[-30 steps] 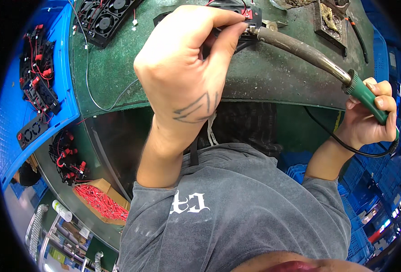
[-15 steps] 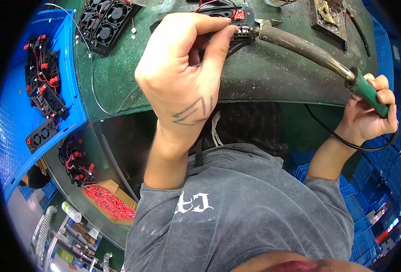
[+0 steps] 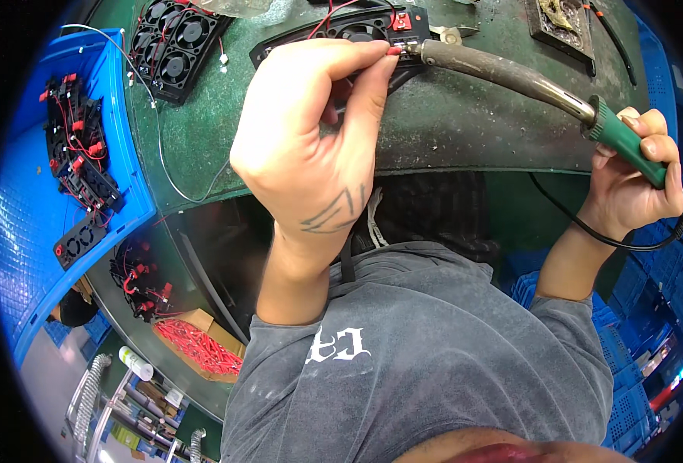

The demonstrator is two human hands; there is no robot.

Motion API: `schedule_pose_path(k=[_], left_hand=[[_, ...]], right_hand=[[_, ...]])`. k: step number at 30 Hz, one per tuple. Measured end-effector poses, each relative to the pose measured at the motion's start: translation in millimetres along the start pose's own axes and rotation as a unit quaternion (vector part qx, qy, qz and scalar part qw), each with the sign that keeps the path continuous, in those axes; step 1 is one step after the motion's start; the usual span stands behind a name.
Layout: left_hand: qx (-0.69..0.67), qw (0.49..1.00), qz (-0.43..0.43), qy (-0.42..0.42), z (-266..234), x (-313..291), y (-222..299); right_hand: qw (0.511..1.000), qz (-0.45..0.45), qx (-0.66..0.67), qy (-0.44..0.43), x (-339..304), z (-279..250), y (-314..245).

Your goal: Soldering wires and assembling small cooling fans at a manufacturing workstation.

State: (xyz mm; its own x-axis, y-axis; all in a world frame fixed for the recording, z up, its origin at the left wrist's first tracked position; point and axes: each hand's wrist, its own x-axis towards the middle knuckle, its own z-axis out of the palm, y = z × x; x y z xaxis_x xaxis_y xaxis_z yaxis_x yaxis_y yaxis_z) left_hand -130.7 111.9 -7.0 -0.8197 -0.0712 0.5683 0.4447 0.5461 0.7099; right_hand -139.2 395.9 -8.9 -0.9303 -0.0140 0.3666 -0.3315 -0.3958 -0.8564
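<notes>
My left hand (image 3: pixel 310 135) reaches over a black fan housing (image 3: pixel 295 44) with red wires and a red connector (image 3: pixel 401 21) on it. Thumb and forefinger are pinched on a small red wire end (image 3: pixel 393 51); the fingertips partly hide it. In my right hand (image 3: pixel 634 181) is the green handle of a soldering iron (image 3: pixel 511 73). Its tip lies against the metal contacts at the housing's right end, right beside the pinched wire. Metal cutters (image 3: pixel 451 35) lie just behind the tip, partly covered.
Several black fans (image 3: pixel 179 50) sit at the back left of the green bench (image 3: pixel 465 139). A blue bin (image 3: pixel 21 224) holds wired black parts. Below it is a cardboard box of red pieces (image 3: pixel 198 347). A soldering tray (image 3: pixel 561 35) stands back right; the iron's cord (image 3: pixel 565 224) loops under my right wrist.
The iron's tip and my left fingertips have shifted slightly left along the contacts. The red wire end now shows between the fingertips and the tip. The whole view has shifted a little.
</notes>
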Motion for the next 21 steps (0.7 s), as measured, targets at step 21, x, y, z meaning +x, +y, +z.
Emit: schedule_pose_path(k=[21], left_hand=[[-0.015,0.998,-0.05,-0.027,-3,7,2]], right_hand=[[0.997,-0.045,-0.041,-0.048,-1,4,-8]])
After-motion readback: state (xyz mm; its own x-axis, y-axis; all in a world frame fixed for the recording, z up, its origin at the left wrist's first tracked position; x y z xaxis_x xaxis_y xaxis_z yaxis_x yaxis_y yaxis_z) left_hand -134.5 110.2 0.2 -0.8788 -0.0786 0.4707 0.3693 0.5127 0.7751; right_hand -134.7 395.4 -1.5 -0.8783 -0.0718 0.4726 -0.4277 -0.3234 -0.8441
